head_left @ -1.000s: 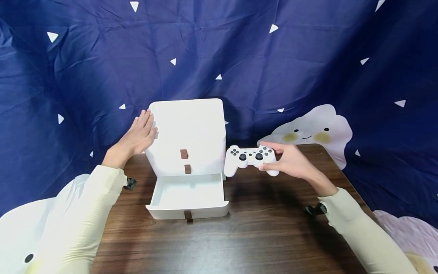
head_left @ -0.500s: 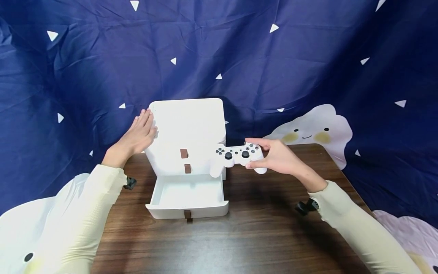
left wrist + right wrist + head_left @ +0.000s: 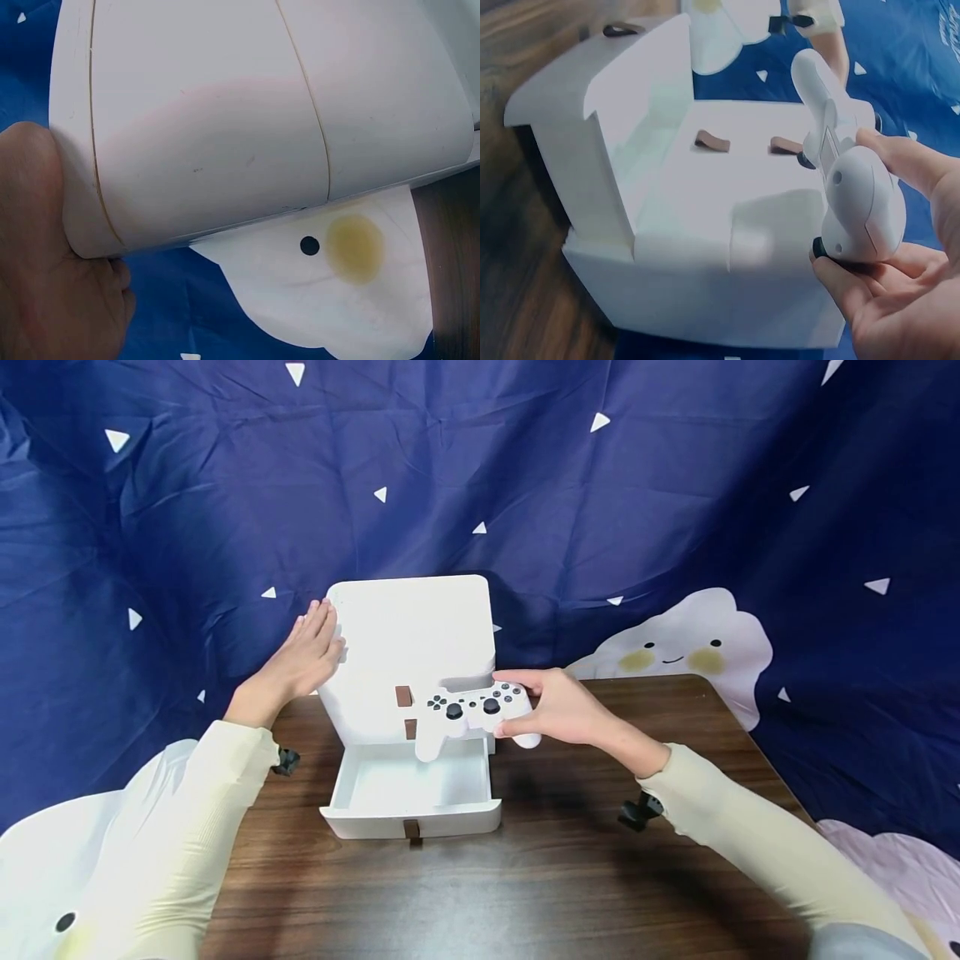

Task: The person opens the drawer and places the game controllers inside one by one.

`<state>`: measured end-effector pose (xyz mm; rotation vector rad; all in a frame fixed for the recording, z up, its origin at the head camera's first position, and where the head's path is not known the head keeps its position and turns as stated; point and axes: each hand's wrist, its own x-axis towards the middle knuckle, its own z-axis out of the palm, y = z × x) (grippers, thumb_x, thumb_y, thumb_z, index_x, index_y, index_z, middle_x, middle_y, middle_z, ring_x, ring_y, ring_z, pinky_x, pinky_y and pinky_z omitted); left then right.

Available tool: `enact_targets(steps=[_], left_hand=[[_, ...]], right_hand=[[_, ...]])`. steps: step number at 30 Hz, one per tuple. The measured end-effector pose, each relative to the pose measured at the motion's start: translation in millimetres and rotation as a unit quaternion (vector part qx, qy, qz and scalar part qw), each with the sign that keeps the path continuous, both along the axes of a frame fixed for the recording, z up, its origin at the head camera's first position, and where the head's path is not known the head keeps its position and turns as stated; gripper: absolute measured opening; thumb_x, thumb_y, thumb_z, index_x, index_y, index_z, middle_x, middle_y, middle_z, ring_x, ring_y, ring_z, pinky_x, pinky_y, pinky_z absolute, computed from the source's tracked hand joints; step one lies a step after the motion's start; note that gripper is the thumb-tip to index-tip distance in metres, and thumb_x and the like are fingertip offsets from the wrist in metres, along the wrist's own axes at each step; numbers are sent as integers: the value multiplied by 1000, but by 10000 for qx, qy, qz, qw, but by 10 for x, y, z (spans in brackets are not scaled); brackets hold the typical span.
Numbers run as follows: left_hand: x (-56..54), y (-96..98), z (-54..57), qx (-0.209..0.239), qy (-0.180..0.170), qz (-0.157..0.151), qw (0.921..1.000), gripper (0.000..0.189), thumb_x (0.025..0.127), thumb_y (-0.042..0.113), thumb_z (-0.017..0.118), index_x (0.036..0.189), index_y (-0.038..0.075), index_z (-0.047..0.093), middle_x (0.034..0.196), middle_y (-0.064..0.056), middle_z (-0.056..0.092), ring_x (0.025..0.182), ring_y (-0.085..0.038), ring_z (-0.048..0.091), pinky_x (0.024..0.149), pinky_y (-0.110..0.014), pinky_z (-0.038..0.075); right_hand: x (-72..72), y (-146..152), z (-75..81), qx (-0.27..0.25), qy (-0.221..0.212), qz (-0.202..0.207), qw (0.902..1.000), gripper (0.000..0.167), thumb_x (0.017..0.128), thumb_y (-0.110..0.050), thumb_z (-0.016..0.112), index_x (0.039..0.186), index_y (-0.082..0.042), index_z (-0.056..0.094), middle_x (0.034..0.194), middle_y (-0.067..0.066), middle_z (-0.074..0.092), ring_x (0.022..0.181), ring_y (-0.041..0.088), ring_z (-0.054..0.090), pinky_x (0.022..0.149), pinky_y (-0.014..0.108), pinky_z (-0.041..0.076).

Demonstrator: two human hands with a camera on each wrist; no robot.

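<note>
A white game controller (image 3: pixel 471 714) with black thumbsticks is pinched at its right end by my right hand (image 3: pixel 562 708), thumb on the near side. It hangs above the pulled-out bottom drawer (image 3: pixel 416 781) and overlaps the front of the white drawer box (image 3: pixel 412 627). In the right wrist view the controller (image 3: pixel 855 180) is seen from its edge, held over the box. My left hand (image 3: pixel 300 652) rests with straight fingers against the box's left side; in the left wrist view the hand (image 3: pixel 60 285) lies at the box's edge.
The box stands at the back of a brown wooden table (image 3: pixel 465 902), close to a blue curtain (image 3: pixel 450 468) with white triangles and clouds. Brown tabs (image 3: pixel 403 697) mark the drawer fronts; the bottom drawer juts forward.
My right hand has carried the controller leftward, from beside the box to in front of it, over the drawer. The left hand and the box have stayed still.
</note>
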<state>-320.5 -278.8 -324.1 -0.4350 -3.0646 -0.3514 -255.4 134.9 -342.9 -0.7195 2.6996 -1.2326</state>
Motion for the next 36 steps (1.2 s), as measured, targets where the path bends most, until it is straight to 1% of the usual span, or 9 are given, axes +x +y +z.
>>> enact_targets(steps=[5,10,12,16,19,22,26,33,36], left_hand=[[7,6,9,30,2,-6,10000,70,115,35,22,168,-5,-3,179,-21,-10,167,-38,-13,135,-56,-5],[18,7,13,80,-19,-4,10000,71,115,35,21,168,-5,-4,179,-20,-11,166,-38,-13,135,-55,-6],[23,7,18,113,-14,6,9999,71,115,36,21,168,-4,-4,179,-20,-12,167,-37,-14,135,-55,-6],[31,9,23,168,-22,30,9999,71,115,37,21,168,-3,-5,179,-19,-12,167,-36,-14,135,-55,-6],[33,13,20,187,-51,33,9998,72,115,38,20,168,-2,-5,179,-18,-13,167,-35,-15,135,-55,-6],[31,14,16,197,-55,19,9998,72,115,39,20,168,-2,-6,179,-18,-13,166,-34,-17,135,-55,-7],[28,11,10,221,-13,8,9998,72,115,39,20,168,-3,-5,179,-18,-12,166,-34,-16,135,-55,-7],[32,6,12,220,-10,18,9998,72,115,39,19,168,-2,-5,179,-17,-14,167,-35,-15,135,-56,-6],[39,12,18,224,-21,4,9997,71,115,39,19,168,-3,-5,179,-18,-14,166,-35,-16,135,-56,-6]], right_hand=[[14,-133,-59,13,42,30,10000,85,70,-37,100,146,-19,67,110,-1,82,94,11,71,81,28,55],[2,-246,-121,194,121,71,9997,85,69,-38,99,146,-18,68,96,0,82,89,12,66,75,25,53],[-6,-300,-148,301,191,83,9993,84,69,-38,99,145,-18,69,99,3,83,90,13,64,75,26,53],[-13,-428,-235,533,266,193,9980,83,69,-37,98,144,-18,69,126,5,79,98,14,65,84,28,56],[-7,-520,-316,668,160,264,9973,84,69,-37,97,146,-16,68,138,6,74,107,14,67,93,31,57],[-12,-600,-399,794,132,247,9964,84,69,-38,97,146,-17,68,141,5,72,116,15,69,100,35,58],[-22,-703,-475,930,163,185,9954,82,69,-38,97,144,-18,69,139,5,73,123,20,69,104,37,57],[-16,-873,-586,1152,90,238,9930,80,68,-37,97,141,-14,71,133,5,76,107,19,70,93,34,58],[-15,-941,-655,1228,142,222,9921,81,68,-37,97,141,-13,71,134,6,76,107,18,70,93,33,58]])
